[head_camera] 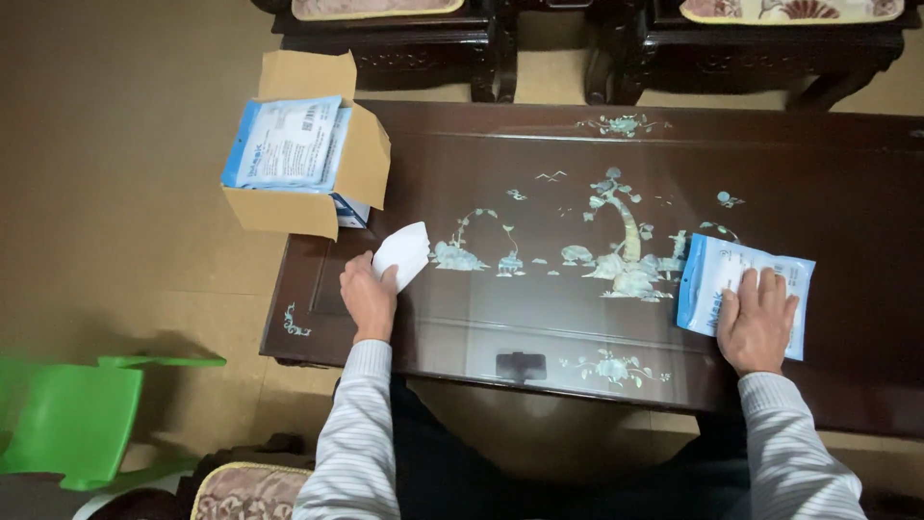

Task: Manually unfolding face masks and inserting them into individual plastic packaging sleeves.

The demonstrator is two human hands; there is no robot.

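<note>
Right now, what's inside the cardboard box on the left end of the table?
A blue-and-white flat packet lies across the top of the open cardboard box, and a second one's corner pokes out below it. Anything deeper is covered by that top packet.

A single head camera looks steeply down, fairly close, onto a dark inlaid table (577,318).

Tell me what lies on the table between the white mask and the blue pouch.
Nothing loose: in the head view, only the table's inlaid tree-and-bird decoration separates the mask in the left hand from the pouch under the right hand.
</note>
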